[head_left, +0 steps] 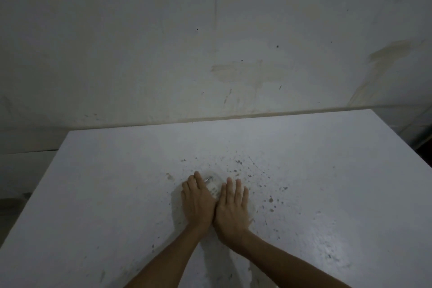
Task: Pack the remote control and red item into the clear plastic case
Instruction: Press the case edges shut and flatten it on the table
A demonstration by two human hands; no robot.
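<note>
Both my hands lie flat, palms down, side by side on a clear plastic case [214, 183] in the middle of the white table [327, 170]. My left hand [197, 203] covers the case's left part, my right hand [232, 208] its right part. Only a strip of the case shows between and beyond the fingers. Through it I see a small silvery piece and some grey marks, possibly the remote's buttons. The image is dim and blurred. No red item is visible.
The table top is speckled with dark spots to the right of my hands. A stained white wall [210, 42] stands right behind the table's far edge. The table's left and right edges are in view.
</note>
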